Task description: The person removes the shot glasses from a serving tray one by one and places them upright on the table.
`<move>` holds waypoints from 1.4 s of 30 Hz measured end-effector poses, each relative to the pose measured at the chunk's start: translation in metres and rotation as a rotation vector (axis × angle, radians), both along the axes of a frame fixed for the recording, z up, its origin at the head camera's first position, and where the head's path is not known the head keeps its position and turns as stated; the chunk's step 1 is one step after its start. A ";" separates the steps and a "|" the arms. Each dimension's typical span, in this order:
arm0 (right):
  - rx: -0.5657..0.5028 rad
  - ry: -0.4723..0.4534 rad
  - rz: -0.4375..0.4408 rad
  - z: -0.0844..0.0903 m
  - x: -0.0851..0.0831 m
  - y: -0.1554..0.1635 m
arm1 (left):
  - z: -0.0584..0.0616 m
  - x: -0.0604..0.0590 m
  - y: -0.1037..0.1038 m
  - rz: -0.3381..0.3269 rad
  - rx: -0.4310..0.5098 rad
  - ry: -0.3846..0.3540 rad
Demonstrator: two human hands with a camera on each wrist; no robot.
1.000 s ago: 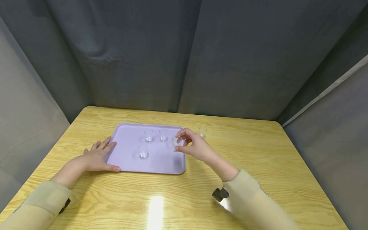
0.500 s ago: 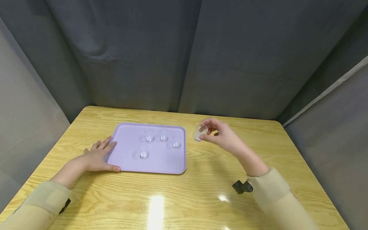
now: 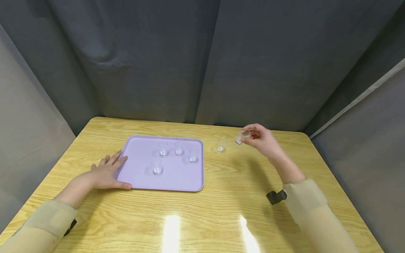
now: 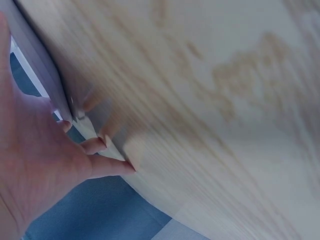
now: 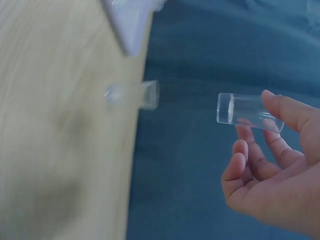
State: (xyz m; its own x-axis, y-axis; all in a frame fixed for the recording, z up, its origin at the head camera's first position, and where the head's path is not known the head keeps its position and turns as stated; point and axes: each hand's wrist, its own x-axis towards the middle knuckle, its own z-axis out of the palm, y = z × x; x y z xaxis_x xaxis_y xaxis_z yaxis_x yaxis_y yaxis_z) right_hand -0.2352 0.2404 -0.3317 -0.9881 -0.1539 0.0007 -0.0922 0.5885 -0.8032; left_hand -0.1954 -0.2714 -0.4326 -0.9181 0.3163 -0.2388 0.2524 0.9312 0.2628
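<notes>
Dark grey curtains [image 3: 152,63] hang behind a pale wooden table [image 3: 212,211] streaked with glare [image 3: 171,233].

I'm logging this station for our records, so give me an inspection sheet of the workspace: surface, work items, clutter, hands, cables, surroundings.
Surface: wood-grain table with bright glare near its front.
Work items: a purple tray bearing four small clear glasses; a fifth glass upright on the table, right of the tray; a sixth glass held above the table.
Clutter: nothing seen.
Left hand: rests at the tray's left end, fingers spread.
Right hand: holds the sixth glass between thumb and fingers.
Cables: nothing seen.
Surroundings: dark grey curtain behind, paler panels at both sides.
</notes>
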 end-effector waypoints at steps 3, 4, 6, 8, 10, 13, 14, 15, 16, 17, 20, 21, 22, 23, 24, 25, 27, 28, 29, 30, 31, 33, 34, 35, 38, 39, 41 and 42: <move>0.007 -0.008 -0.036 -0.012 -0.007 0.008 | 0.000 0.000 0.000 0.000 0.000 0.000; 0.010 -0.007 -0.046 -0.016 -0.010 0.010 | -0.001 0.000 -0.001 0.000 0.000 0.000; 0.023 -0.001 -0.067 -0.026 -0.015 0.014 | -0.001 0.000 -0.001 -0.001 -0.001 0.000; 0.038 0.010 -0.088 -0.037 -0.020 0.017 | -0.001 0.000 -0.001 -0.004 -0.001 0.002; 0.046 0.022 -0.105 -0.046 -0.024 0.019 | -0.001 0.000 0.000 -0.004 0.001 0.001; 0.066 0.047 -0.115 -0.059 -0.029 0.020 | -0.001 0.000 0.000 -0.002 0.004 -0.002; 0.068 0.055 -0.118 -0.062 -0.030 0.020 | 0.000 0.000 0.000 -0.001 0.005 -0.003; 0.074 0.061 -0.120 -0.065 -0.031 0.020 | 0.000 0.000 0.001 0.000 0.005 -0.003; 0.077 0.066 -0.122 -0.068 -0.033 0.020 | 0.000 0.000 0.001 0.000 0.003 -0.003; 0.077 0.071 -0.129 -0.071 -0.034 0.019 | 0.000 0.000 0.001 0.000 0.002 -0.002; 0.074 0.070 -0.146 -0.079 -0.038 0.018 | 0.000 0.000 0.000 -0.003 -0.003 0.001; 0.076 0.072 -0.146 -0.081 -0.039 0.018 | 0.000 0.000 0.000 -0.003 -0.004 0.001; 0.069 0.067 -0.149 -0.083 -0.040 0.017 | 0.000 0.000 0.000 -0.003 -0.003 0.002; 0.073 0.064 -0.150 -0.086 -0.041 0.017 | 0.000 0.000 0.000 -0.003 -0.002 0.003; 0.073 0.062 -0.147 -0.088 -0.043 0.017 | -0.001 0.000 0.000 -0.003 0.000 0.004; 0.077 0.059 -0.144 -0.090 -0.044 0.017 | -0.001 -0.001 -0.001 0.002 0.000 0.000; 0.087 0.057 -0.134 -0.094 -0.046 0.017 | -0.002 -0.001 -0.001 0.006 0.003 -0.002; 0.087 0.048 -0.134 -0.095 -0.047 0.017 | -0.003 -0.001 -0.002 0.006 0.005 -0.002; 0.095 0.046 -0.129 -0.097 -0.047 0.017 | -0.003 -0.001 -0.002 0.005 0.006 -0.002; 0.099 0.043 -0.122 -0.098 -0.048 0.016 | -0.003 -0.001 -0.002 0.006 0.006 -0.005; 0.105 0.036 -0.118 -0.098 -0.047 0.016 | -0.003 -0.001 -0.002 0.008 0.008 -0.008; 0.108 0.024 -0.120 -0.099 -0.047 0.015 | -0.002 -0.001 -0.002 0.002 0.011 -0.006; 0.110 0.018 -0.118 -0.100 -0.046 0.015 | -0.002 -0.001 -0.001 0.001 0.015 -0.007; 0.115 0.013 -0.115 -0.100 -0.046 0.015 | -0.001 0.000 -0.001 0.001 0.016 -0.009; 0.126 -0.003 -0.119 -0.100 -0.045 0.014 | 0.000 0.000 0.000 -0.001 0.018 -0.012; 0.129 -0.010 -0.119 -0.100 -0.045 0.014 | 0.000 0.000 0.000 -0.002 0.018 -0.012; 0.136 -0.015 -0.116 -0.100 -0.044 0.015 | 0.000 0.000 0.000 -0.003 0.016 -0.011; 0.136 -0.018 -0.116 -0.100 -0.044 0.015 | 0.000 0.000 -0.001 -0.003 0.016 -0.011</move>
